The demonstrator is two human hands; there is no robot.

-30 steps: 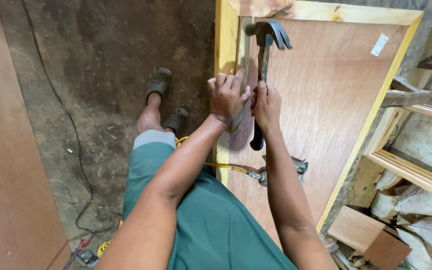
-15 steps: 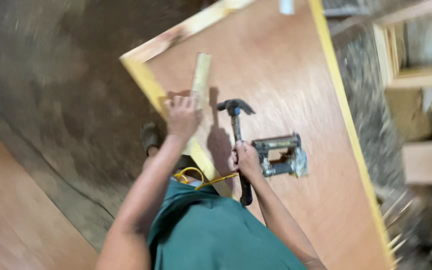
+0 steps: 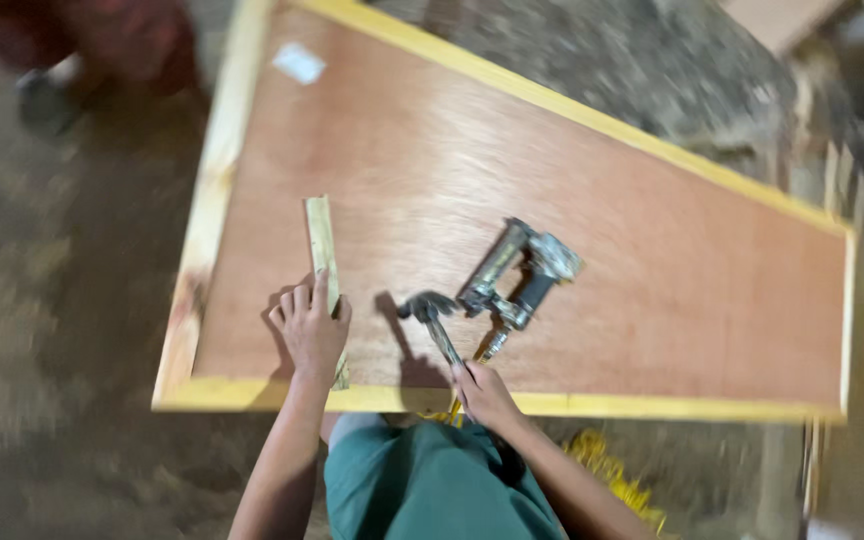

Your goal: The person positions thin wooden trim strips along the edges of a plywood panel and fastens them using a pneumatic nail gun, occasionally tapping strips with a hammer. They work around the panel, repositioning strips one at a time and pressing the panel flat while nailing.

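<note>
A large reddish plywood panel [image 3: 652,240] with a pale yellow wooden frame lies flat in front of me. My left hand [image 3: 310,330] rests on a narrow wooden strip [image 3: 321,240] that lies on the panel near its left edge. My right hand [image 3: 487,395] grips the handle of a claw hammer [image 3: 430,315], whose head sits on the panel just right of the strip. A metal nail gun [image 3: 517,275] lies on the panel right next to the hammer head.
A yellow hose or cord [image 3: 612,475] trails on the dirt floor under the panel's near edge. A small white tag [image 3: 298,62] lies at the panel's far left corner. A person's foot [image 3: 47,95] shows at top left. Wooden pieces [image 3: 832,170] stand at right.
The view has swung so the panel now lies across it. The hammer has come down from upright to rest low on the panel. My left hand stays on the strip.
</note>
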